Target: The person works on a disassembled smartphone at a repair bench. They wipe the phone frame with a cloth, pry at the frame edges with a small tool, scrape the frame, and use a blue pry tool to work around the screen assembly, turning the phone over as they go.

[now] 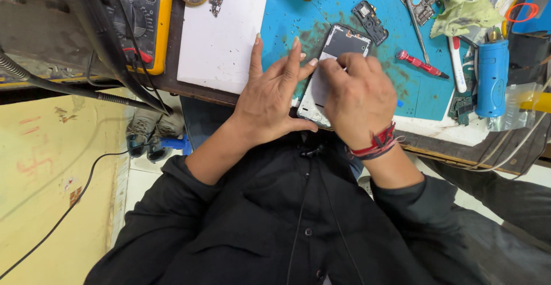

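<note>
Opened black-framed smartphone with its pale inner back showing [334, 61] lies tilted on the blue work mat [287, 15] at the counter edge, left hand [270, 98] splayed flat bracing its side, right hand [359, 93] curled, fingertips pressing mid-panel; keep pressure light and even, frame pinned.

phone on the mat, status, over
Left hand flat, steadying opened phone. Right hand fingers pressing inside it. Red screwdriver lies apart.
</note>
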A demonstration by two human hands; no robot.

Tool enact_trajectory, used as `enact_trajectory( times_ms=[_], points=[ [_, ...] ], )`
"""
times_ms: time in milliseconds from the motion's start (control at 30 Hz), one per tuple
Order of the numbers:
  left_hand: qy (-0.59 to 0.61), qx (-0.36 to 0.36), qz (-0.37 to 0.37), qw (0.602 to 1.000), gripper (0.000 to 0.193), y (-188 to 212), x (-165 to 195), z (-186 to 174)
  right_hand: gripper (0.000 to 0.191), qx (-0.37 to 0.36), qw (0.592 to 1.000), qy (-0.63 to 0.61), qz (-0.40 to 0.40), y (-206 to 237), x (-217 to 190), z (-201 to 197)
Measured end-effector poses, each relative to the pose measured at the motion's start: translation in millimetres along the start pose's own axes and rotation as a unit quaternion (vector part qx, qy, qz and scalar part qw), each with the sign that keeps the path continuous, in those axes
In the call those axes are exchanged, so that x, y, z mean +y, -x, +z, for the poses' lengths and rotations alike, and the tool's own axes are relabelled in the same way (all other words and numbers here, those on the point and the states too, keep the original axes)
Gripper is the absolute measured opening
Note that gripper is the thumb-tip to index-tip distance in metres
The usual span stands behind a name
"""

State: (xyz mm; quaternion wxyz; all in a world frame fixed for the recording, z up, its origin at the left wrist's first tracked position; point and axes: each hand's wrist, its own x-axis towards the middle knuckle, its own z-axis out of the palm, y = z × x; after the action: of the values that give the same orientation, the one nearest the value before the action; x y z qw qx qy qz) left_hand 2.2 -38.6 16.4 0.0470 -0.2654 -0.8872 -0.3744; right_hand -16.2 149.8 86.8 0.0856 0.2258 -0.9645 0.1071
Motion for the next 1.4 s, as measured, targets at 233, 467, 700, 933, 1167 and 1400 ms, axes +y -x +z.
enact_trajectory(
  times_ms=[233,467,700,933,1167,1400],
  points=[
    [0.009,0.006,-0.010,1.000,0.153,-3,2,0,0.037,-0.024,1.000,-0.015,-0.002,12,-12,-6],
    [-0.003,0.029,-0.003,1.000,0.144,0,1,6,0.034,-0.055,0.996,-0.049,-0.043,32,-26,-15],
    [-0.018,0.037,0.020,0.999,0.144,2,0,7,0.030,-0.072,0.988,-0.132,-0.047,34,-18,-22],
    [-0.032,0.021,0.024,0.999,0.142,-5,4,-2,0.014,0.063,0.982,-0.155,0.086,-4,28,1],
    [-0.014,-0.011,0.037,0.999,0.143,-18,-6,-15,0.012,0.109,0.982,-0.138,0.071,-30,49,24],
    [-0.028,-0.015,0.035,0.999,0.141,-16,-10,-10,0.008,0.102,0.981,-0.146,0.070,-33,49,27]
  ],
)
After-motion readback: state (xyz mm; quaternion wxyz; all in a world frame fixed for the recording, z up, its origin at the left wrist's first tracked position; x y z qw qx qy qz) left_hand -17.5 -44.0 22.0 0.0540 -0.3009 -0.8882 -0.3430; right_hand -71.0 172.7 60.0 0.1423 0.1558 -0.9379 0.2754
